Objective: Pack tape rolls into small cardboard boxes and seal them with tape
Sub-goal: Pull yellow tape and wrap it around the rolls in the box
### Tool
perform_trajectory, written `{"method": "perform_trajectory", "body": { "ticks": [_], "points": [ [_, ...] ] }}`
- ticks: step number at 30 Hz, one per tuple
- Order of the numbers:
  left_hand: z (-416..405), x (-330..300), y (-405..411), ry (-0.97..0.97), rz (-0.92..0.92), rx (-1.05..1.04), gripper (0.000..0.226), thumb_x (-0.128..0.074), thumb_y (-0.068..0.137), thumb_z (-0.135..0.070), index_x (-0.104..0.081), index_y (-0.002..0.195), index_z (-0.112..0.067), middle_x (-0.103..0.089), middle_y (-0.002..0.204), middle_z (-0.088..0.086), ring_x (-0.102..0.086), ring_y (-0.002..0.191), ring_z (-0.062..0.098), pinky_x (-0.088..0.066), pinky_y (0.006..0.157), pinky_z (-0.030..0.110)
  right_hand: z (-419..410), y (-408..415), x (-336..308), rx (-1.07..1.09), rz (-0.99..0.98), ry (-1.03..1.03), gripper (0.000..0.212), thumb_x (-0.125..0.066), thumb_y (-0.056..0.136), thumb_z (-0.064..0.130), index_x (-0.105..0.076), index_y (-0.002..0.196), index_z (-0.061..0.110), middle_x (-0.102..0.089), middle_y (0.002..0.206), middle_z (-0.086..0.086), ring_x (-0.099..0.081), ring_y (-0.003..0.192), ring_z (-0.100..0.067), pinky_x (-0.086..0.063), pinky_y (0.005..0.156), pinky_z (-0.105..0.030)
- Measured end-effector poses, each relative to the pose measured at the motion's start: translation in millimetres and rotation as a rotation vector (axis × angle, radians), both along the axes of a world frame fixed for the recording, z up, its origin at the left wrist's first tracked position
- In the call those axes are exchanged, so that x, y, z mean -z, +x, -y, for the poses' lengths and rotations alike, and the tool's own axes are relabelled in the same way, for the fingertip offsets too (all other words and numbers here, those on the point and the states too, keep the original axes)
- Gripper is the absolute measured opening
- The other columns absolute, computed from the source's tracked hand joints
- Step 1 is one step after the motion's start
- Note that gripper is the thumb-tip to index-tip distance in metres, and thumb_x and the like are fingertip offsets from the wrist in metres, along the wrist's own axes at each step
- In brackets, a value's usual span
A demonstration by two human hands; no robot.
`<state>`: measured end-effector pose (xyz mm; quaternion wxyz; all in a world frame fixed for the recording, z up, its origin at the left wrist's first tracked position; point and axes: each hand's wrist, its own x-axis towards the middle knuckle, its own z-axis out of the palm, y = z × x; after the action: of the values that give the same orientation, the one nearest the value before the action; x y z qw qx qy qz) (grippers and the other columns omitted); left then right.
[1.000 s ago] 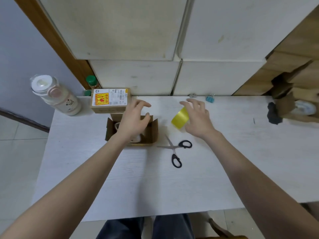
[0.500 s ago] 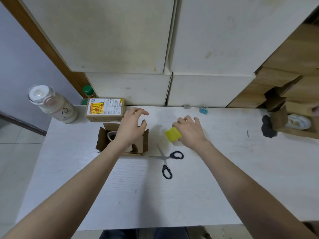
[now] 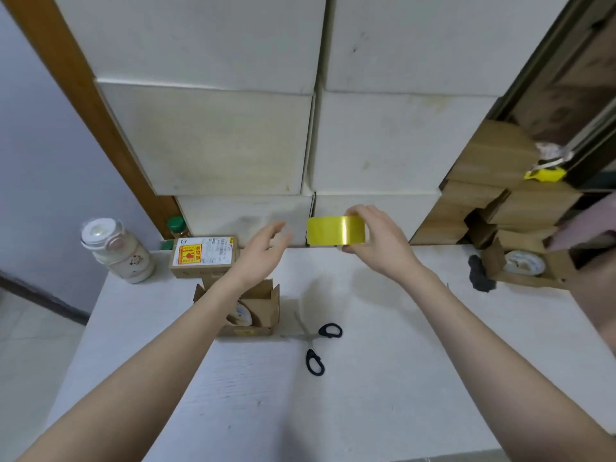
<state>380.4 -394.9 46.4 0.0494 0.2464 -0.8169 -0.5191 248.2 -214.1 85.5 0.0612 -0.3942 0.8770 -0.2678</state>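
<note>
Roll sits in the open box (image 3: 253, 315) on the bench (image 3: 383, 378), flaps unsealed. Your right hand (image 3: 376, 241) grips the yellow tape (image 3: 335, 231) raised at the far side; your left hand (image 3: 263, 251) is loosely spread, empty. Closing and sealing remain.

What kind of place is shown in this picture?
Probably a small packing or storage corner, not a factory line. Large white boxes are stacked against the wall behind a white wooden table, and brown cardboard cartons are piled at the right. An open small cardboard box awaits sealing.

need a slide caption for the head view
Right hand holds yellow tape above the table; left hand open over open box.
</note>
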Motion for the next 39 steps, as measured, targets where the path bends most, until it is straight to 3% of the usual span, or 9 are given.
{"method": "perform_trajectory", "body": {
  "ticks": [2,6,12,18,23,28,32,37,39],
  "points": [
    [0,-20,-3,0.174,-0.061,-0.036,0.056,-0.042,0.097,-0.047,-0.035,0.145,-0.020,-0.039,0.147,-0.005,-0.035,0.132,0.006,-0.025,0.109,0.025,-1,2,-22,0.035,0.067,-0.125,0.046,-0.077,0.072,0.012,-0.053,0.111,0.019,-0.055,0.110,0.003,-0.051,0.105,-0.020,-0.041,0.083,-0.035],
    [4,-59,-8,0.230,-0.185,-0.058,0.061,-0.048,0.092,-0.049,-0.040,0.142,-0.016,-0.050,0.139,-0.003,-0.047,0.127,0.008,-0.036,0.110,0.034,-1,5,-50,0.067,0.143,-0.267,0.045,-0.078,0.072,0.010,-0.049,0.105,0.019,-0.059,0.110,0.000,-0.054,0.107,-0.019,-0.042,0.088,-0.034],
    [3,-98,-13,0.221,-0.327,-0.040,0.013,-0.056,0.093,-0.034,-0.064,0.103,-0.031,-0.069,0.103,-0.004,-0.064,0.092,0.000,-0.047,0.089,0.025,-2,10,-70,0.069,0.185,-0.331,0.046,-0.078,0.073,0.006,-0.048,0.105,0.015,-0.058,0.110,-0.002,-0.052,0.107,-0.015,-0.035,0.084,-0.022],
    [3,-114,-20,0.231,-0.392,-0.062,0.008,-0.064,0.089,-0.024,-0.071,0.094,-0.025,-0.070,0.087,-0.006,-0.065,0.077,0.001,-0.050,0.074,0.013,-2,12,-77,0.066,0.189,-0.360,0.045,-0.078,0.074,0.006,-0.047,0.106,0.014,-0.056,0.109,0.001,-0.051,0.105,-0.013,-0.037,0.088,-0.023],
    [3,-120,-24,0.232,-0.415,-0.116,0.018,-0.057,0.094,-0.022,-0.068,0.108,-0.017,-0.067,0.099,-0.002,-0.059,0.092,0.008,-0.050,0.079,0.019,-2,13,-79,0.068,0.239,-0.447,0.045,-0.074,0.074,-0.004,-0.043,0.099,0.017,-0.053,0.103,-0.002,-0.051,0.102,-0.022,-0.040,0.098,-0.031],
    [4,-125,-16,0.251,-0.285,0.089,0.056,-0.050,0.092,-0.047,-0.043,0.141,-0.022,-0.050,0.136,-0.013,-0.048,0.123,0.002,-0.040,0.102,0.027,-4,17,-82,0.025,0.391,-0.580,0.045,-0.071,0.077,-0.006,-0.040,0.096,0.019,-0.052,0.096,0.002,-0.053,0.091,-0.006,-0.044,0.087,-0.011],
    [-12,-135,-16,0.219,-0.357,0.189,0.063,-0.062,0.078,-0.046,-0.045,0.135,-0.025,-0.058,0.125,-0.011,-0.055,0.111,-0.007,-0.043,0.091,0.015,-1,19,-85,-0.004,0.396,-0.582,0.044,-0.071,0.077,-0.008,-0.040,0.097,0.016,-0.053,0.096,-0.002,-0.054,0.090,-0.008,-0.045,0.086,-0.013],
    [-16,-142,-17,0.156,-0.471,0.095,0.063,-0.075,0.078,-0.032,-0.049,0.135,-0.024,-0.061,0.124,-0.007,-0.054,0.118,0.006,-0.043,0.102,0.028,0,20,-86,-0.008,0.321,-0.456,0.044,-0.076,0.078,0.008,-0.045,0.108,0.013,-0.055,0.108,-0.009,-0.053,0.106,-0.022,-0.043,0.094,-0.032],
    [-17,-144,-15,0.086,-0.506,0.085,0.066,-0.079,0.075,-0.029,-0.050,0.135,-0.027,-0.059,0.126,-0.011,-0.051,0.120,0.002,-0.042,0.102,0.027,1,22,-91,-0.019,0.268,-0.404,0.045,-0.079,0.076,0.018,-0.051,0.111,0.021,-0.055,0.113,-0.007,-0.050,0.109,-0.018,-0.040,0.091,-0.022]
  ]
}}
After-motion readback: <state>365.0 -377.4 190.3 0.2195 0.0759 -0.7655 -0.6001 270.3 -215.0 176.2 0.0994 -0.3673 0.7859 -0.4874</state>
